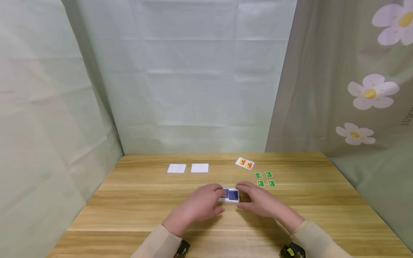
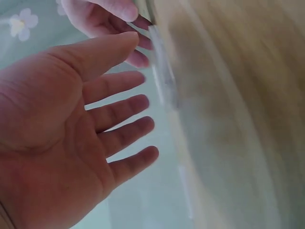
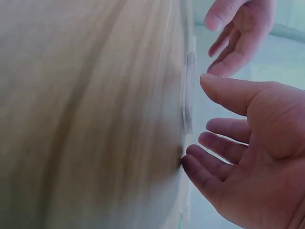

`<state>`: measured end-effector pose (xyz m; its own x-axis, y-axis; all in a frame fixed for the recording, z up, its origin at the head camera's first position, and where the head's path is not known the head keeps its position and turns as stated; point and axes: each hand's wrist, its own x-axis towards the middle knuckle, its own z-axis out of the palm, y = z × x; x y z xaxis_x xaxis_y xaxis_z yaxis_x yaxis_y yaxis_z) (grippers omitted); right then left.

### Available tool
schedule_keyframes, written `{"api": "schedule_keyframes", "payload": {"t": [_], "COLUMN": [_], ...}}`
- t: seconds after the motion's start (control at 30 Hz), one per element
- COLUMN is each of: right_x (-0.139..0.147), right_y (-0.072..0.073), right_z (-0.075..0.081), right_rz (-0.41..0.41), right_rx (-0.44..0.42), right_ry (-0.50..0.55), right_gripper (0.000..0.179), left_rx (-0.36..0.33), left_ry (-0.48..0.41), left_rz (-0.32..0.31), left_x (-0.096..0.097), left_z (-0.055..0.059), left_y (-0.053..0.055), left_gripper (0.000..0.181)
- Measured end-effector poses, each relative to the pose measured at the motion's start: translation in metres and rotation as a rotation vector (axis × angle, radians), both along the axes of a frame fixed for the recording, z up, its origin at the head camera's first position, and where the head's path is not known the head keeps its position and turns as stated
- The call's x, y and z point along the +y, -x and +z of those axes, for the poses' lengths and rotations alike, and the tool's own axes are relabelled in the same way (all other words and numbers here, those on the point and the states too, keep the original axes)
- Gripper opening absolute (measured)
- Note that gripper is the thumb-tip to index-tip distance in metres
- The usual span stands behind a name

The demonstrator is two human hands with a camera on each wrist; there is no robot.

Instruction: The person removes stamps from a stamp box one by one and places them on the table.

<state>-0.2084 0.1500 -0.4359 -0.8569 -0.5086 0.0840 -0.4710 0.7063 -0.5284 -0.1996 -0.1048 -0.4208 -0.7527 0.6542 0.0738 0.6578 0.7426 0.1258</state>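
Note:
A flat clear-edged card holder (image 1: 233,195) with dark blue squares lies on the table between the two hands. My left hand (image 1: 202,201) is over its left end, covering part of one blue square; the fingers are relaxed and spread. At the right end, my right hand (image 1: 259,199) has its thumb and fingers loosely parted beside the holder. In the left wrist view, the holder (image 2: 163,71) shows edge-on beyond the straight fingers of the left hand (image 2: 81,109). The right wrist view shows the holder (image 3: 189,95) as a thin stacked edge near the right hand (image 3: 257,133).
Two white two-part cards (image 1: 176,168) (image 1: 199,168) lie at the back left of the wooden table (image 1: 145,211). A card with two orange pictures (image 1: 245,163) lies tilted at the back right. Several small green squares (image 1: 268,174) lie nearer. Curtains (image 1: 193,89) enclose the table.

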Motion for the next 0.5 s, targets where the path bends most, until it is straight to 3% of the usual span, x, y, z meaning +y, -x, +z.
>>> {"api": "schedule_keyframes", "payload": {"t": [0.27,0.5], "right_x": [-0.001,-0.002], "right_y": [0.006,0.007], "right_z": [-0.005,-0.005], "right_rz": [-0.024,-0.036], "right_rx": [-0.035,-0.054], "right_ry": [0.060,0.066], "right_gripper": [0.067,0.067], "left_rx": [-0.111,-0.135], "left_ry": [-0.103,-0.119], "left_rz": [0.030,0.023], "left_x": [-0.001,0.002], "left_z": [-0.013,-0.012], "left_y": [0.021,0.025], "left_gripper": [0.057,0.055]}}
